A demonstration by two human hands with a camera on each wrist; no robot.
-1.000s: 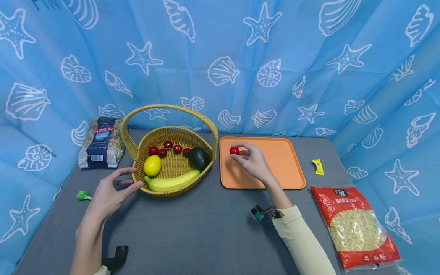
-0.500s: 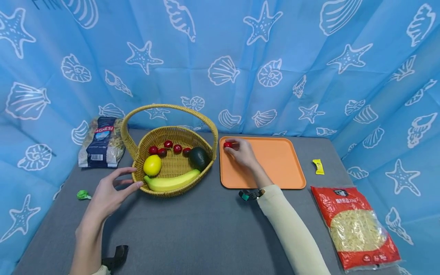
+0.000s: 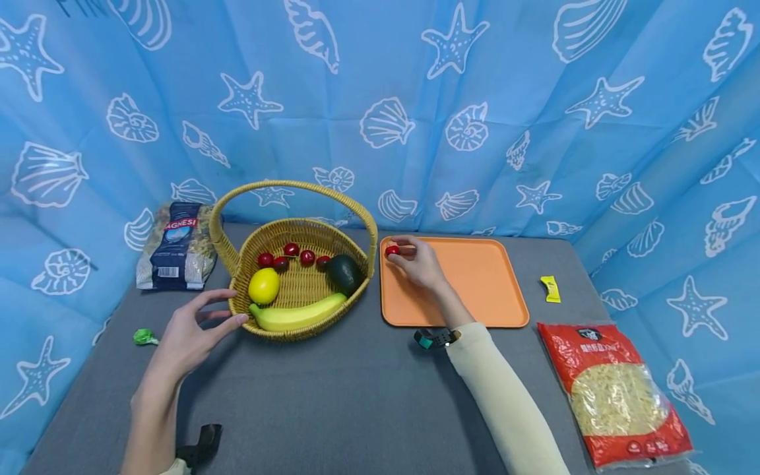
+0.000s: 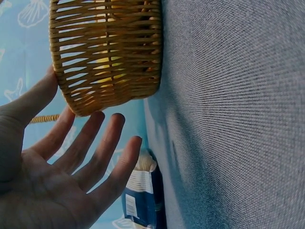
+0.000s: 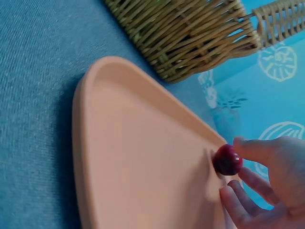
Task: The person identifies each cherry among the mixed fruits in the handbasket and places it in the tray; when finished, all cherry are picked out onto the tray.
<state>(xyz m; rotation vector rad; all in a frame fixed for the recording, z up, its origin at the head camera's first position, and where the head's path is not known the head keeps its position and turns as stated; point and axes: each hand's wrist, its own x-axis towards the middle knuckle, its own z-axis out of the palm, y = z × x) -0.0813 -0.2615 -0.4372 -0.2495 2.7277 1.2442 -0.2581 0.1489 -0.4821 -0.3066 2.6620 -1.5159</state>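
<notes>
Moved: right hand (image 3: 418,262) has gone from above the tray's middle to its far left corner, cherry along with it.
Writing: blue bag (image 3: 175,254) by the basket says "AGNESI". Words on the red bag (image 3: 614,394) are too small to read.
Right arm: reaches forward over the orange tray (image 3: 475,303), sleeve low.
Right hand: pinches the red cherry (image 3: 392,251) in its fingertips, right at the tray's corner.
Left hand: (image 3: 190,330) open, fingers spread, beside the woven basket (image 3: 297,326), one fingertip at its wall.
</notes>
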